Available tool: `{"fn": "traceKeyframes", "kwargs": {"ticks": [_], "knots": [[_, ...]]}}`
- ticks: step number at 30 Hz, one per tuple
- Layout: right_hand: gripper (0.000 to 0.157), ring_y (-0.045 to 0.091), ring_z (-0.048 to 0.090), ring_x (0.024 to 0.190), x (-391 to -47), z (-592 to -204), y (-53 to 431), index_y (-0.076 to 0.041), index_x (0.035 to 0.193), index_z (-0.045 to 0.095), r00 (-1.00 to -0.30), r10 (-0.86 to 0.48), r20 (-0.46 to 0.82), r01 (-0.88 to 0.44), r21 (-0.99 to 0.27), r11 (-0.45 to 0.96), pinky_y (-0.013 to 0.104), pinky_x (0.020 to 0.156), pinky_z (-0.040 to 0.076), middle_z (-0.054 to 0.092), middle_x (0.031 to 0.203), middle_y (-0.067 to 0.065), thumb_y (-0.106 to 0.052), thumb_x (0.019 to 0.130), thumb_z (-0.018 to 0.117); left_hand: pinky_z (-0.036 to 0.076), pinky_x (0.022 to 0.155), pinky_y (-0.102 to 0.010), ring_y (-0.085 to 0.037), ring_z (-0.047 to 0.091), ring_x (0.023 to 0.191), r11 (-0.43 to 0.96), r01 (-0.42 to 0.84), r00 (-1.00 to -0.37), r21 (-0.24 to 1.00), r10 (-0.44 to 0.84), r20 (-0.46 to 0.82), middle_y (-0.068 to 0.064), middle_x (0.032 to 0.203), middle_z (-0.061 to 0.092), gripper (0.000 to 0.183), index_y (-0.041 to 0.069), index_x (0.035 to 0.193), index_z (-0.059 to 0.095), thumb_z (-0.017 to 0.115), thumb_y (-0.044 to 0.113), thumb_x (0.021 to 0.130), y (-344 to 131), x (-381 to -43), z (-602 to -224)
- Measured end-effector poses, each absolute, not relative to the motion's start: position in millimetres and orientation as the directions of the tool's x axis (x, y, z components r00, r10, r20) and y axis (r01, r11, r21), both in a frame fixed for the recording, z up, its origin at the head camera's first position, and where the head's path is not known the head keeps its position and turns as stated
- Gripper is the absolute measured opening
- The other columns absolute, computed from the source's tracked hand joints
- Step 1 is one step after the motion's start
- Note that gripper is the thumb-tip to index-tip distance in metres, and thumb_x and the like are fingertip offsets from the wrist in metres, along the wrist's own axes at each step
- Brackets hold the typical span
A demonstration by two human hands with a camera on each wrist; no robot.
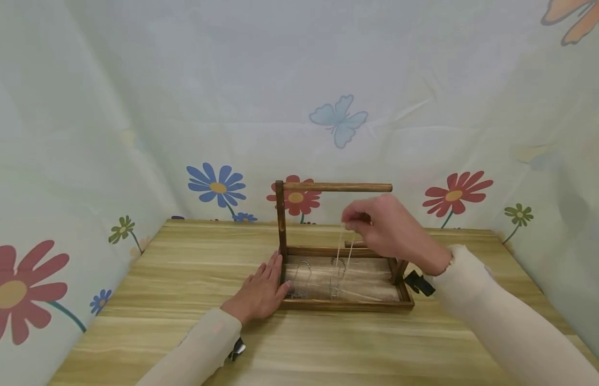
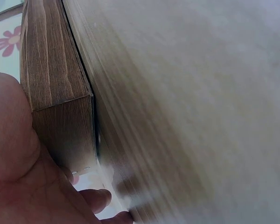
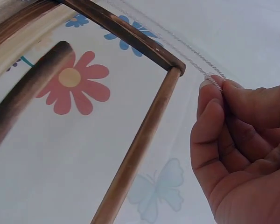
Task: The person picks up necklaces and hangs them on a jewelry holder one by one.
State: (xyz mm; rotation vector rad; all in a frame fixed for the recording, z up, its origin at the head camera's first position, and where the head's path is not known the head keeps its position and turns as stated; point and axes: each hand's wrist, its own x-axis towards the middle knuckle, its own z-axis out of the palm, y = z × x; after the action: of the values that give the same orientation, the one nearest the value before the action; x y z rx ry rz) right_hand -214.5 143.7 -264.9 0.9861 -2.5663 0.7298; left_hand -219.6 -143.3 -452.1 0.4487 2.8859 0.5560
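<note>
A dark brown wooden jewelry stand with a shallow tray (image 1: 347, 306) sits on the table. My right hand (image 1: 393, 228) is raised above the tray and pinches a thin silver twisted chain (image 3: 189, 58) between thumb and fingertips. Two strands of it hang down toward the tray floor in the head view. Other thin chains (image 1: 303, 265) lie inside the tray, partly blurred. My left hand (image 1: 263, 287) rests flat against the tray's left end, fingers straight. In the left wrist view, the palm (image 2: 32, 186) lies beside the wooden end wall (image 2: 60, 126).
From the stand's left post (image 1: 281, 220) an upper bar (image 1: 338, 187) reaches right, its right end free. A shorter lower bar (image 1: 355, 244) sits behind my right hand. Flower-printed cloth (image 1: 260, 139) surrounds the wood-grain table (image 1: 198, 268).
</note>
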Motion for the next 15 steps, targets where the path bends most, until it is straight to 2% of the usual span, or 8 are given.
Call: {"fn": "traceKeyframes", "kwargs": {"ticks": [7,15], "knots": [[0.012,0.009,0.071,0.075,-221.1,-259.3,136.4,-0.01,0.096,0.081,-0.733,-0.517,0.443,-0.679,-0.415,0.606,0.033,0.072,0.059,0.08,0.088,0.002,-0.002,0.095,0.072,0.024,0.124,-0.069,-0.045,0.022,0.16,0.888,0.258,-0.942,0.382,0.319,-0.105,-0.009,0.178,0.004,0.075,0.006,0.168,0.009,0.039,0.045,0.112,-143.8,-220.6,-452.7],[0.01,0.015,0.072,0.078,-231.1,-260.3,132.8,-0.009,0.096,0.081,-0.77,-0.462,0.44,-0.638,-0.517,0.571,0.032,0.071,0.057,0.08,0.091,0.005,-0.003,0.096,0.072,0.026,0.123,-0.07,-0.046,0.024,0.159,0.888,0.259,-0.943,0.38,0.318,-0.101,-0.01,0.178,0.006,0.073,0.005,0.168,0.01,0.038,0.044,0.112,-142.9,-219.3,-451.7]]}}
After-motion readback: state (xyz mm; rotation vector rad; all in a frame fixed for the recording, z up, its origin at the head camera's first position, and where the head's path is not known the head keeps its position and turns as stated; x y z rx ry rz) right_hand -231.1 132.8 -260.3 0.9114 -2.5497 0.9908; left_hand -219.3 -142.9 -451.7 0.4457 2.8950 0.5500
